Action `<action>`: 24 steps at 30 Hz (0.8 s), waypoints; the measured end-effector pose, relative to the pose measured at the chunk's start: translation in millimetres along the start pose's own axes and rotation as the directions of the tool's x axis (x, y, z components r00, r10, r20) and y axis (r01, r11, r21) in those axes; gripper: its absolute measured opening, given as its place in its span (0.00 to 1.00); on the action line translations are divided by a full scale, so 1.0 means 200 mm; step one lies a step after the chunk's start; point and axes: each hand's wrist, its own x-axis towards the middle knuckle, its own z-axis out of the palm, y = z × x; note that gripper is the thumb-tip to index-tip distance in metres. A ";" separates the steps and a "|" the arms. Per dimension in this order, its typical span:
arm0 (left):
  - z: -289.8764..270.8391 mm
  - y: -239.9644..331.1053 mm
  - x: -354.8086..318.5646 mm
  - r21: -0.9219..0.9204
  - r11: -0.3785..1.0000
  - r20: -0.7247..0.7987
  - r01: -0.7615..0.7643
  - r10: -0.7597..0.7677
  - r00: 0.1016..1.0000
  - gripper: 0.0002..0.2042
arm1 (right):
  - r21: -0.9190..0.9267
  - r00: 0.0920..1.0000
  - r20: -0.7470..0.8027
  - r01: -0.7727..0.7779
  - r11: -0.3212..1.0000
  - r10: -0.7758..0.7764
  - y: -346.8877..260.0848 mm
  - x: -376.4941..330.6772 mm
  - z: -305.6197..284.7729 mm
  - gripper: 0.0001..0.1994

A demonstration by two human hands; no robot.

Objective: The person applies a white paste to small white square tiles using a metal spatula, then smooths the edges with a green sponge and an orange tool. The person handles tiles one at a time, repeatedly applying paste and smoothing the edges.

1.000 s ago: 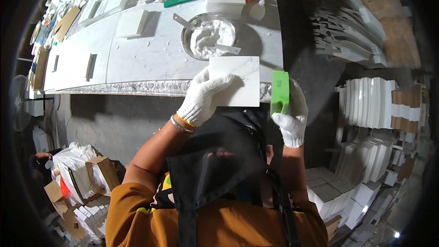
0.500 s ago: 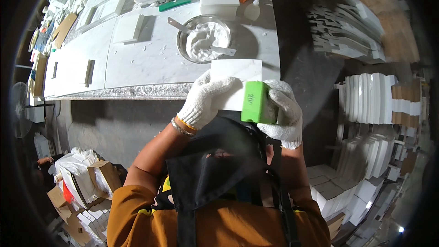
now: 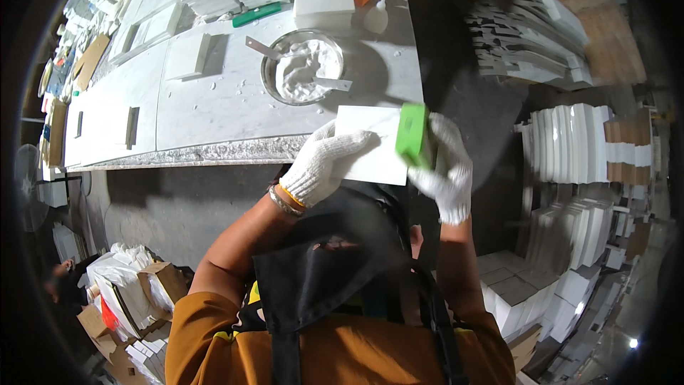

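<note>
Holding a white marbled tile (image 3: 370, 160) at frame centre in the gloved left hand (image 3: 320, 160); gripping a green sanding block (image 3: 412, 135) in the gloved right hand (image 3: 450, 171), at the tile's right edge. Apparently midway through smoothing that edge; unable to tell finished edges from unfinished. Facing a crumb-strewn, marble-patterned bench (image 3: 228, 110) with a steel bowl (image 3: 265, 78) of white paste (image 3: 303, 71); surrounded by dim floor (image 3: 171, 203) and slab stacks (image 3: 563, 142) at right.

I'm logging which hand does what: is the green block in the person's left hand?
No, the gloved right hand holds the green block, while the left hand holds a white tile.
</note>
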 end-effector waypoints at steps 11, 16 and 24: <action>-0.03 0.00 0.01 -0.002 1.000 -0.027 -0.008 0.007 1.000 0.18 | 0.110 0.996 0.078 -0.053 0.993 0.044 -0.05 -0.03 0.01 0.33; 0.02 -0.01 -0.01 -0.012 1.000 0.005 0.010 -0.010 1.000 0.17 | 0.206 0.950 -0.049 -0.294 0.933 0.310 0.08 0.09 -0.02 0.33; -0.02 0.04 0.00 0.012 1.000 -0.030 0.023 -0.023 0.999 0.16 | 0.161 0.997 0.056 -0.063 0.985 0.054 -0.01 0.01 0.04 0.32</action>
